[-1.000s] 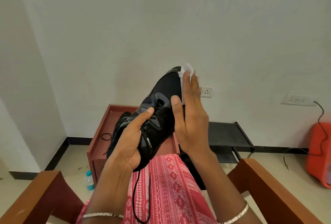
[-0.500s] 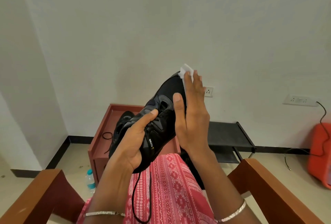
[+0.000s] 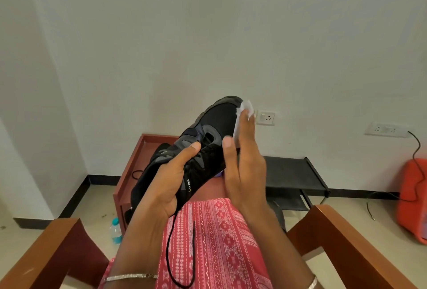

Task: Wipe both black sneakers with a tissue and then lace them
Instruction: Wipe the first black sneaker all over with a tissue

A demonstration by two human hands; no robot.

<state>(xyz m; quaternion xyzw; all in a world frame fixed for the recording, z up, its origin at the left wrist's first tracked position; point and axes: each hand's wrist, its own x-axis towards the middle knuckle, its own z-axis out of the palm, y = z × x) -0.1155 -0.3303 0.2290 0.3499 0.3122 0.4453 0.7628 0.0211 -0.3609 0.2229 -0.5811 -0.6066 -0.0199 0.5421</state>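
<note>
A black sneaker [image 3: 215, 122] is held up over my lap, toe pointing up and away. My left hand [image 3: 168, 180] grips it round the heel and midfoot, thumb lying across the eyelet panel. My right hand [image 3: 245, 164] lies flat against the sneaker's right side with straight fingers, pressing a white tissue [image 3: 245, 109] to the toe area. A black lace [image 3: 171, 242] hangs from the sneaker down onto my lap. The other sneaker's whereabouts I cannot tell.
A reddish wooden table [image 3: 129, 173] stands in front with a loose black lace [image 3: 136, 174] on it. A black shelf [image 3: 293, 173] is to its right, an orange object [image 3: 413, 198] far right, a water bottle [image 3: 115, 231] on the floor. Wooden armrests [image 3: 346, 242] flank my lap.
My right hand with the tissue has slid a little up along the sneaker's side toward the toe. The left hand keeps its hold.
</note>
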